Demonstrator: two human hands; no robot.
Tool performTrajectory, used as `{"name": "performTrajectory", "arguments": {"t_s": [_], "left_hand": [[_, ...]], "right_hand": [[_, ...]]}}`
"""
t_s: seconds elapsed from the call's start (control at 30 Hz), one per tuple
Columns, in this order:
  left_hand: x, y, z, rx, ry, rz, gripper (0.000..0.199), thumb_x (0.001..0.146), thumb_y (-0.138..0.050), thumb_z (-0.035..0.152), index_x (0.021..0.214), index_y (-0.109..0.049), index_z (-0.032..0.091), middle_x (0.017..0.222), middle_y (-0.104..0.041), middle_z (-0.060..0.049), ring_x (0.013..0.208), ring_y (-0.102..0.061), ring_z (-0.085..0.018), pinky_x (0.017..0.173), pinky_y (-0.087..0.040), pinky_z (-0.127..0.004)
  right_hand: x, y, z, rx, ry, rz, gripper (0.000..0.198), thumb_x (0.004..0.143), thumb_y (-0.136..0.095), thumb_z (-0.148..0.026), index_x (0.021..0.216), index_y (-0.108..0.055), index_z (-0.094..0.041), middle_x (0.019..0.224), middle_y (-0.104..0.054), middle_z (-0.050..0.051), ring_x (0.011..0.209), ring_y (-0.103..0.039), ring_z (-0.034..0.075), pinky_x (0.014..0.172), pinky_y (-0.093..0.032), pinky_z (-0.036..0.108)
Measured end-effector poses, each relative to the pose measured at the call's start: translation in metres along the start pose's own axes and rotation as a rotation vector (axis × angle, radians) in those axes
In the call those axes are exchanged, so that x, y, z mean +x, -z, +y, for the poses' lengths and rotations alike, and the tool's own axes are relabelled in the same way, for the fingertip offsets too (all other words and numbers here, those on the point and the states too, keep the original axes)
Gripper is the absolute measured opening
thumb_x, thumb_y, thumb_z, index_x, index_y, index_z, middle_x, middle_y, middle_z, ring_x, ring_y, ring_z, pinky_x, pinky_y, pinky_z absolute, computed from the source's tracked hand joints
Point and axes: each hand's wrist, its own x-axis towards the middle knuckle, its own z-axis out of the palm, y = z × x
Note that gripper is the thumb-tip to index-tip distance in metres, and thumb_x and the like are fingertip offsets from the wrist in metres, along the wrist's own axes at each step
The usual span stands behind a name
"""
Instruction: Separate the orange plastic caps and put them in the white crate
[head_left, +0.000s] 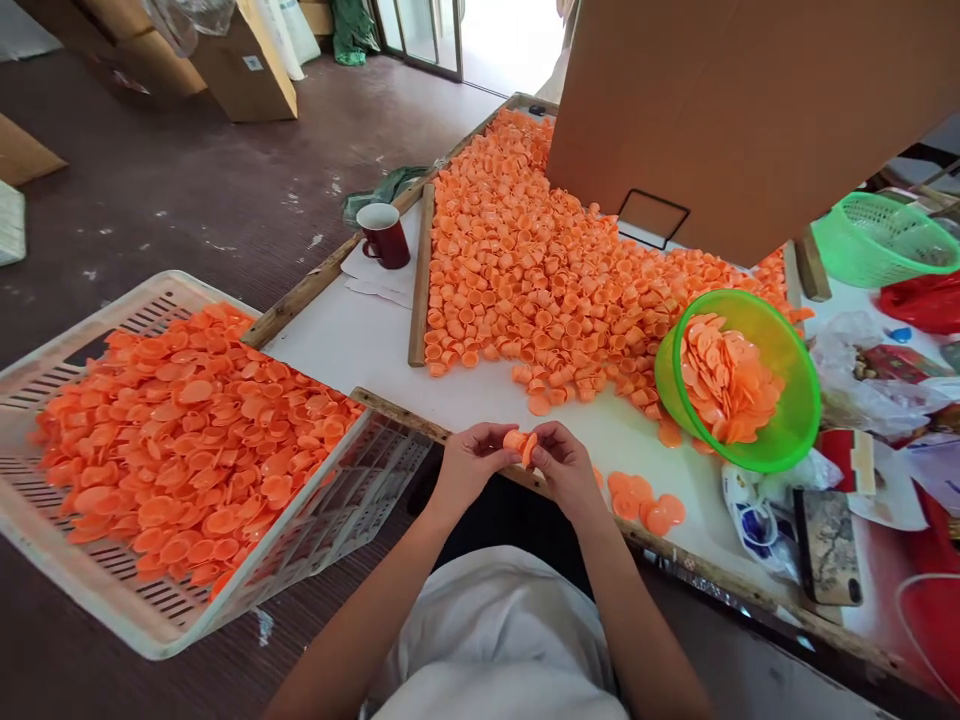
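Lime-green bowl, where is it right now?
Head view, right of centre: the lime-green bowl is at the front right of the orange cup pile, just beyond the phone.

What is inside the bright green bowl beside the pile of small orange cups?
Flat orange discs lie heaped in the bowl; whatever lies beneath the heap is hidden.

Crate (322,530) left of table (322,345), loaded with discs (187,430). Huge heap of caps (525,280) mid-table, mug (388,243) left of it past wood strip (421,280). Carton (750,120) behind. Bowl (799,405) on right, more discs (731,385) inside; phone (827,545) nearer, bit further right. Few loose discs (645,503) just right of right hand (564,468).
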Motion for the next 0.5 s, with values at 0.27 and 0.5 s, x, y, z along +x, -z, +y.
{"name": "performTrajectory", "arguments": {"t_s": [0.27,0.5], "left_hand": [[-0.026,-0.005,0.006,0.12,-0.053,0.062,0.028,0.079,-0.065,0.033,0.102,-0.073,0.02,0.106,-0.072,-0.006,0.097,-0.066,-0.023,0.095,-0.051,-0.04],[-0.035,-0.016,0.009,0.22,-0.219,0.199,0.011,0.079,-0.065,0.025,0.085,-0.073,0.02,0.085,-0.073,-0.002,0.078,-0.067,-0.017,0.075,-0.054,-0.028]], "right_hand": [[-0.008,-0.003,0.003,0.037,0.007,-0.006,0.024,0.071,-0.074,-0.038,0.085,-0.059,-0.025,0.082,-0.063,-0.001,0.068,-0.058,0.013,0.064,-0.052,0.029],[-0.013,-0.007,0.001,-0.037,0.066,0.027,0.025,0.071,-0.074,-0.038,0.084,-0.057,-0.025,0.079,-0.062,-0.001,0.068,-0.059,0.016,0.063,-0.053,0.032]]}}
